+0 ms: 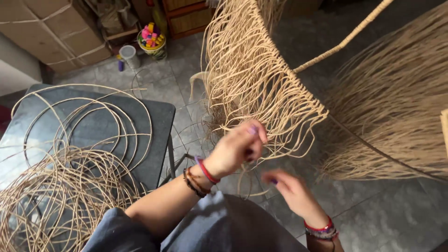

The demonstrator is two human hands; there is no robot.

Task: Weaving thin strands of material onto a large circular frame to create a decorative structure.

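at the centre of the frame the left hand (237,148) is raised with its fingers curled in among the loose ends of the rattan fringe (252,84), pinching a few pale strands between fingertips and thumb. the fringe hangs from a wrapped frame rod (298,77) that runs from the top middle down to the right of centre, where it meets a second rod slanting to the upper right. just below and right of the left hand, the right hand (291,189) is blurred, fingers loosely bent and pointing left; whether it holds a strand cannot be told. both wrists wear red and dark bracelets, and a grey-blue sleeve fills the bottom middle. on the right side of the frame hangs a denser curtain of finer fibres (396,107). at the left, a dark table (158,116) carries coils of loose rattan cane (70,177). in the upper left stand cardboard boxes (56,32), a white cup (129,53) and a pot of coloured bits (152,39) on the grey tiled floor (392,210).
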